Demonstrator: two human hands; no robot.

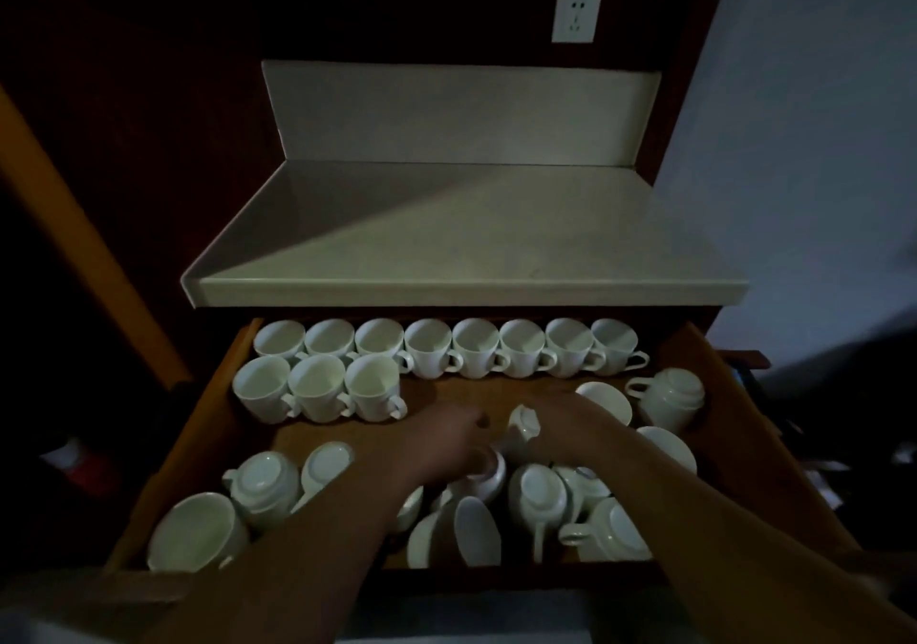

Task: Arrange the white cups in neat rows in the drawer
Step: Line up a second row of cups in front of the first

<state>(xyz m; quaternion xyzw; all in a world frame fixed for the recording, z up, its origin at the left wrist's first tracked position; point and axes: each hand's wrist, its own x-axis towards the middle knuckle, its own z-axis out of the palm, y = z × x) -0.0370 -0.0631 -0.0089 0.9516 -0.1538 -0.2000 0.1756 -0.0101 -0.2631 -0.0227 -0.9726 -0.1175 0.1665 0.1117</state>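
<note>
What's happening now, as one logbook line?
back row: eight cups | second row: three | right hand: holds cup | left hand: on lower cup, grip unclear | front cups: jumbled

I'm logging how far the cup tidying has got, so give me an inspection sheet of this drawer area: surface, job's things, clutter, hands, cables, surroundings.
Surface: open wooden drawer, bare floor showing in the middle.
Job's things: back row of eight upright cups; second row of three upright cups at the left; loose cups on their sides or upside down along the front and right.
Clutter: nothing seen.
Hands: right hand holds a tilted cup; left hand rests on a neighbouring cup, grip too dim to judge.
Cables: nothing seen.
Surroundings: pale countertop above the drawer, wall socket above it; sides too dark to tell.
</note>
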